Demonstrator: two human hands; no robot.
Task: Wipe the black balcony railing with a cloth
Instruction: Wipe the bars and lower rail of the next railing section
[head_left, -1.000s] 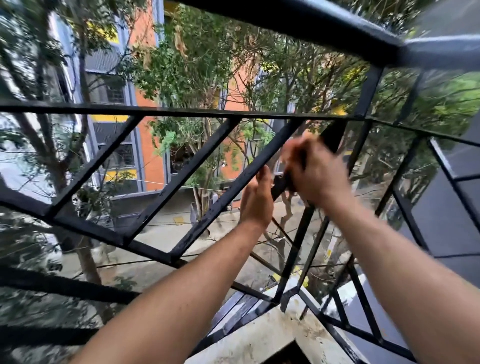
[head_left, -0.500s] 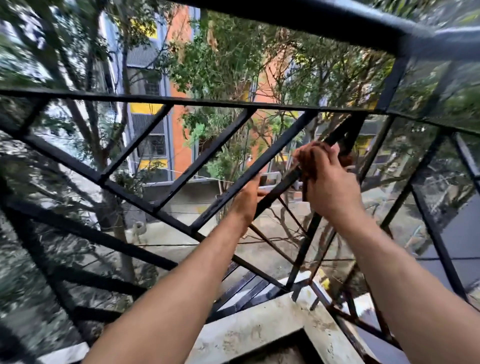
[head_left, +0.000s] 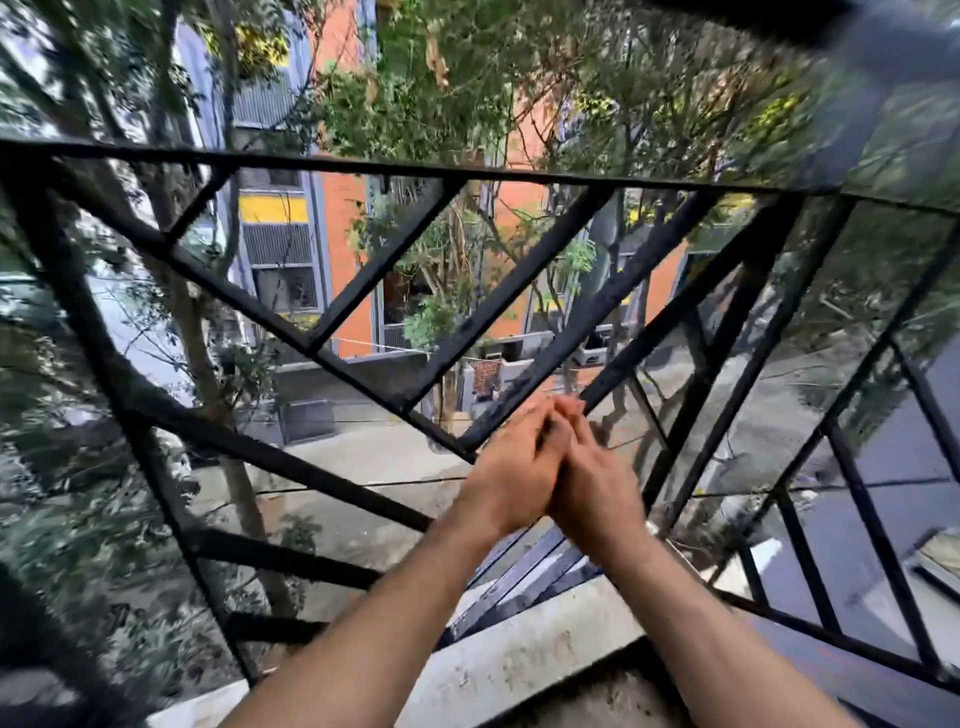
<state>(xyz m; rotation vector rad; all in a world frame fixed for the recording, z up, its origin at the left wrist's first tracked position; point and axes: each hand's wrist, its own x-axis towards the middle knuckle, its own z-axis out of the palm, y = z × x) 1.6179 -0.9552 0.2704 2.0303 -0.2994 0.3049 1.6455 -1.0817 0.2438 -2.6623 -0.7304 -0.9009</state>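
Low on a slanted railing bar (head_left: 597, 322), left hand (head_left: 511, 478) and right hand (head_left: 592, 488) press together, likely wiping both faces; cloth hidden, grip unclear.

I have one view only, from the camera on the person's head. It faces forward and down, set close to the black balcony railing (head_left: 363, 167), whose diagonal bars span the whole picture. The left forearm (head_left: 363, 623) and right forearm (head_left: 701, 623) enter from the bottom edge. Through the bars lie the street (head_left: 363, 457) below and an orange building (head_left: 348, 260) opposite. The smeared upper right corner is perhaps the top rail.
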